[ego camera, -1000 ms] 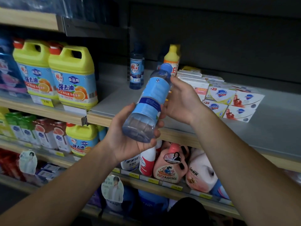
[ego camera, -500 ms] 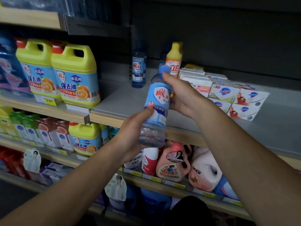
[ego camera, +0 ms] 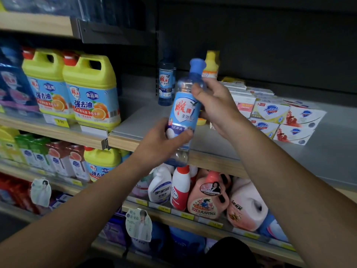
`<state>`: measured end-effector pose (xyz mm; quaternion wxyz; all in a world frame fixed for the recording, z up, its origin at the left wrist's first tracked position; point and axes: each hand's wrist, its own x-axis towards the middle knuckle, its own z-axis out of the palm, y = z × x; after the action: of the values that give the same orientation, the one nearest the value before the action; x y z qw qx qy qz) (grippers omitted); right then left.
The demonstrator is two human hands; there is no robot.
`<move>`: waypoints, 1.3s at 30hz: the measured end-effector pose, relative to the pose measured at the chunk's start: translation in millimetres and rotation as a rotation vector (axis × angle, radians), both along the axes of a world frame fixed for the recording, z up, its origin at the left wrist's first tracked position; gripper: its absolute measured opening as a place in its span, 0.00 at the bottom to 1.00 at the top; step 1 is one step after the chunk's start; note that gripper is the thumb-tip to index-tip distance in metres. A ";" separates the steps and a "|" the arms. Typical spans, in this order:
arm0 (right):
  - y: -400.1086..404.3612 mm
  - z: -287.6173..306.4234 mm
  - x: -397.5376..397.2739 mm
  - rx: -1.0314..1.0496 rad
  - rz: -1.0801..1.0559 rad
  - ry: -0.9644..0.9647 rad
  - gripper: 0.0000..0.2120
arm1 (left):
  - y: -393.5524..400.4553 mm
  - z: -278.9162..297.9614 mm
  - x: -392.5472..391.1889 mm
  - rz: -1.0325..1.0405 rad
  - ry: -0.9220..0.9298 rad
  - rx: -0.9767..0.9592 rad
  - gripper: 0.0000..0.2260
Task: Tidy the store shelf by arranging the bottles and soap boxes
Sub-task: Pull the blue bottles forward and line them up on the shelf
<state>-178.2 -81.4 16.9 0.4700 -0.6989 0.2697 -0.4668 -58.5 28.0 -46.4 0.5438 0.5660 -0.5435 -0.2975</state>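
- Shelf (ego camera: 318, 151): grey deck with a wooden front edge, mostly bare toward the front and right.
- Jugs (ego camera: 90, 89): two yellow jugs with red caps stand side by side, touching, at the front edge of the neighbouring shelf to the left.
- Soap boxes (ego camera: 278, 117): white boxes stacked two high in a block toward the back of the shelf, partly hidden behind the right wrist; the front row reaches about mid-depth.
- Lower shelf (ego camera: 193, 215): crowded with a pink jug, white and red bottles, and a pale jug lying on its side.
- Bottle (ego camera: 183, 113): clear, blue label and blue cap, held nearly upright with a slight lean to the right, in the air above the shelf's front edge near its left end. Its base hangs in front of the wooden edge, not resting on the deck. Contents cannot be told.
- Left hand (ego camera: 166, 140): fingers curled round the lower part of the bottle, thumb across the label.
- Right hand (ego camera: 214, 107): fingers wrapped round the bottle's shoulder just under the cap.
- Blue bottle (ego camera: 165, 84): same label, upright at the back left corner of the shelf.
- Yellow bottle (ego camera: 211, 64): upright at the back edge, partly hidden by the held bottle's cap.
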 end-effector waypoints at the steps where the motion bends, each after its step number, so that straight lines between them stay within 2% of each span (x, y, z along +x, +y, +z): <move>1: 4.4 4.2 2.5 -0.132 -0.029 0.036 0.10 | -4.5 -0.3 4.9 0.081 -0.138 -0.055 0.20; 3: 14.1 10.0 8.4 -0.339 -0.058 0.098 0.20 | -14.3 0.8 14.9 0.223 -0.321 -0.118 0.21; 5: 19.0 10.6 15.0 -0.437 -0.033 0.119 0.24 | -23.2 1.2 23.5 0.290 -0.372 -0.168 0.22; 11: 0.8 -9.0 25.7 -0.397 -0.053 0.251 0.29 | -41.5 -10.9 52.2 0.266 -0.354 -0.184 0.26; 14: -16.7 -40.0 20.5 -0.406 -0.176 0.518 0.31 | -51.5 -14.2 68.8 0.298 -0.347 -0.183 0.27; 17: -35.3 -71.9 9.6 -0.402 -0.210 0.830 0.31 | -64.1 -17.6 83.1 0.361 -0.387 -0.154 0.27; 21: -51.8 -98.9 0.7 -0.377 -0.220 1.091 0.32 | -85.0 -23.3 96.8 0.450 -0.409 -0.137 0.25; 30: -60.1 -113.7 2.1 -0.426 -0.251 1.105 0.32 | -159.2 -29.0 112.9 0.540 -0.327 -0.088 0.23; 39: -60.6 -113.8 1.9 -0.414 -0.261 1.075 0.34 | -231.0 -24.6 135.0 0.542 -0.270 -0.008 0.22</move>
<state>-176.3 -141.9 -96.9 0.0597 -0.8756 0.4573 -0.1439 76.5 -203.0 -71.1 0.5286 0.7227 -0.4411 -0.0613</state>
